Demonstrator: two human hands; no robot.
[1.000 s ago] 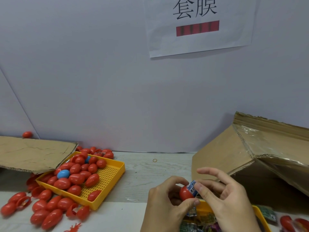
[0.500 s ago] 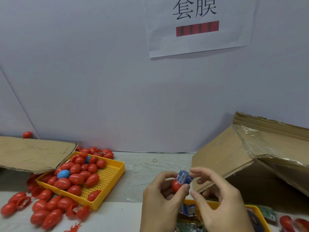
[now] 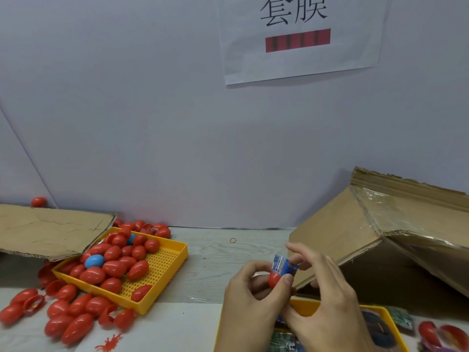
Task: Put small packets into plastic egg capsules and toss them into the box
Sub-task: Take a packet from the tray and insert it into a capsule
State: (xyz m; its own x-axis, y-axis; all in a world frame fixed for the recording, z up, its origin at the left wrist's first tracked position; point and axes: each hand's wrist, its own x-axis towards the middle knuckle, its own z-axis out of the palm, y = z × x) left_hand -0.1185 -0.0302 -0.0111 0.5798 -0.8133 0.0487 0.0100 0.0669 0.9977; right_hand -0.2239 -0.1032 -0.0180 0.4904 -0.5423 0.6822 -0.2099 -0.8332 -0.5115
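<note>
Pale grey wall fills the background, with a paper sign (image 3: 299, 36) taped high on it, above a whitish table (image 3: 215, 260); at far left a flat cardboard sheet (image 3: 48, 229) overhangs a yellow tray (image 3: 162, 275) heaped with red egg capsules (image 3: 114, 268) and a blue one (image 3: 94, 261); more red capsules lie loose on the table in front of it; right of centre the left hand (image 3: 251, 301) pinches a red capsule half (image 3: 275, 279), a small blue packet (image 3: 283, 265) poking out of its top; the right hand (image 3: 327, 295) has its fingertips on the packet, thumb apparently below, partly hidden; beneath the hands sits another yellow tray (image 3: 390, 323) of packets; at right a cardboard box (image 3: 355, 237) lies tipped on its side.
</note>
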